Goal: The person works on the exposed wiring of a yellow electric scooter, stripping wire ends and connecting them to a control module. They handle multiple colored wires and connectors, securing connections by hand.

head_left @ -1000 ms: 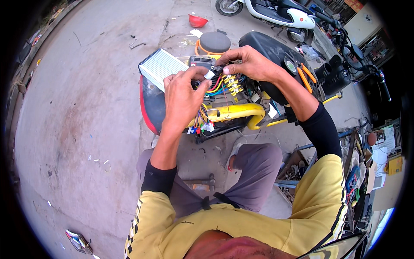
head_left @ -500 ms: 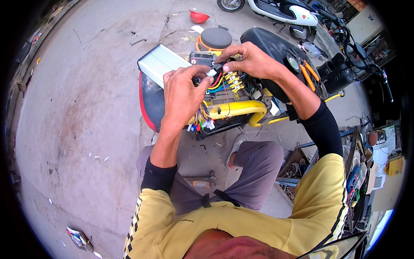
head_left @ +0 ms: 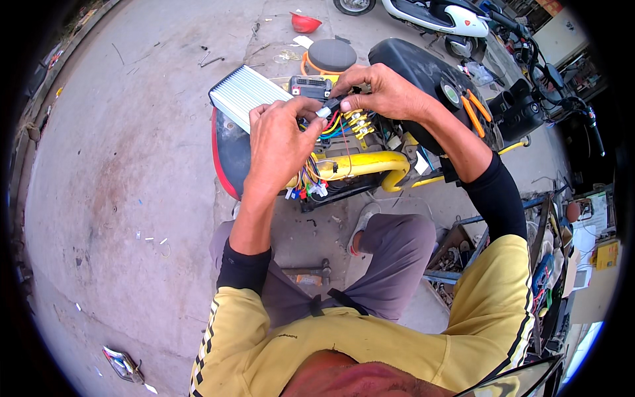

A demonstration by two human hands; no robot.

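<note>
A white plug connector is pinched between the thumb and fingertips of my left hand. The fingers of my right hand close on a black connector end to end with the white one; whether they are locked together I cannot tell. Under my hands run red, yellow and blue wires, beside a yellow terminal block. A silver finned controller box lies left of them, and a dark module sits just behind. Loose coloured plugs dangle over the yellow frame tube.
Orange-handled pliers and a tape roll rest on the black seat. A hammer lies on the ground between my legs. A crate of parts stands at right, a white scooter and a red bowl-shaped thing farther back.
The white connector has turned slightly and lines up more with the black one, which shows more plainly between my fingertips. Both hands stay almost in place.
</note>
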